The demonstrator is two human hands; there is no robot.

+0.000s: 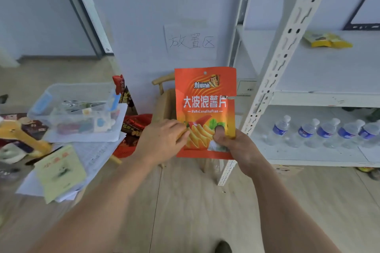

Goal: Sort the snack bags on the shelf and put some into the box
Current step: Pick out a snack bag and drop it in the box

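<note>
The right hand [232, 146] is holding an orange chip bag [205, 109] upright just left of the white shelf [308, 96], thumb pressing its front, the other fingers hidden behind. The left hand [162, 141] is touching the bag's lower left edge, fingers loosely bent; whether they grip cannot be told. A yellow bag [327, 40] is lying on the shelf. A clear box [76, 109] is sitting on the surface well left of the shelf.

wall [144, 6]: pale blue; floor [195, 201]: light wood; chair [164, 92]: wooden
</note>
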